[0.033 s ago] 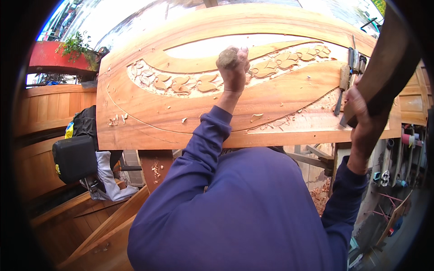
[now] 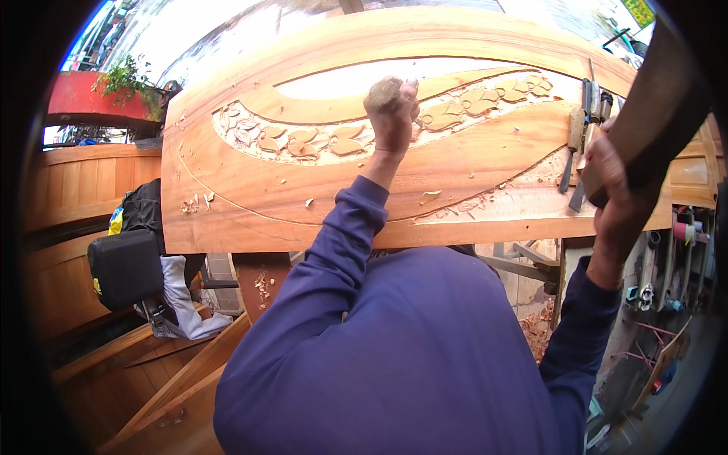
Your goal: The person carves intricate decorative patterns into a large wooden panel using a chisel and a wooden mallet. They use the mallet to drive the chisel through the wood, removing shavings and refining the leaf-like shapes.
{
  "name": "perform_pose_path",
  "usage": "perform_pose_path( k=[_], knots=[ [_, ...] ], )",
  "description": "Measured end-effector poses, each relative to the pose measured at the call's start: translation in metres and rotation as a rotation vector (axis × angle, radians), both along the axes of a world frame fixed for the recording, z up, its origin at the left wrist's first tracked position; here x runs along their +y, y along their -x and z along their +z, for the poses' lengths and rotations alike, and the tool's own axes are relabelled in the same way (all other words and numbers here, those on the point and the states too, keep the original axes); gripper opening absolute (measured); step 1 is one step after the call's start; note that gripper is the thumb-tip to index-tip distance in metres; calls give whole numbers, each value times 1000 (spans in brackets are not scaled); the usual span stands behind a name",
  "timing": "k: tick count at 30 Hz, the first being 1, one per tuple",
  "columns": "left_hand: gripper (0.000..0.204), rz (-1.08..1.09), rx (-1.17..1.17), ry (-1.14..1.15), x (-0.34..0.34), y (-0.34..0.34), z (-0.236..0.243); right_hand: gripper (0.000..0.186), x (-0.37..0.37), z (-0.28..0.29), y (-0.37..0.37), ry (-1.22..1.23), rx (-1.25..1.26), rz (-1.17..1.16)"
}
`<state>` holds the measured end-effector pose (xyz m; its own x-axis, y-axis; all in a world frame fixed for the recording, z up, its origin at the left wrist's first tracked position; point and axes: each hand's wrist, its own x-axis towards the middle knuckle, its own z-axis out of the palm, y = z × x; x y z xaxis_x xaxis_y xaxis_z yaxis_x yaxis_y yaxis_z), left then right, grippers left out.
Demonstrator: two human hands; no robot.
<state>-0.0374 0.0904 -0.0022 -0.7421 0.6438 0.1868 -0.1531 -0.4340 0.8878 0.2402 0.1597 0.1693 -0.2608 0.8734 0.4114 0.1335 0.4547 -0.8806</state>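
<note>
My left hand (image 2: 394,125) is closed around a chisel, its round wooden handle end (image 2: 384,95) pointing up at me. The blade is hidden beneath the fist, over the carved band (image 2: 349,141) of leaf and flower shapes in the wooden panel (image 2: 288,186). At the right, my right hand (image 2: 613,178) grips a dark, blocky wooden mallet (image 2: 658,114), raised above the panel's right end and large in view. Beside that hand lie several chisels on the panel, among them a wooden-handled chisel (image 2: 575,130). The mallet partly covers them.
Curled wood shavings (image 2: 199,202) are scattered over the panel. A black case (image 2: 126,267) stands left of it, below a red planter (image 2: 95,97) with a green plant. Wooden boards (image 2: 171,387) lean at the lower left. Clamps (image 2: 647,292) hang at the right.
My right hand and the mallet have shifted slightly to the right, uncovering a little more of the chisels. My left hand stays in place.
</note>
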Motion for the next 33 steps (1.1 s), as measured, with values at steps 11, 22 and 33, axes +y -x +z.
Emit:
perform_pose_path(
  k=[11, 22, 33],
  knots=[
    [28, -236, -21, 126, 25, 30, 14, 64, 41, 62, 42, -257, -165, -80],
    [18, -291, 126, 47, 18, 23, -14, 83, 18, 15, 87, -541, -934, 333],
    [23, -139, 253, 185, 14, 25, -4, 94, -4, -45, 76, -564, -761, 182]
  ],
)
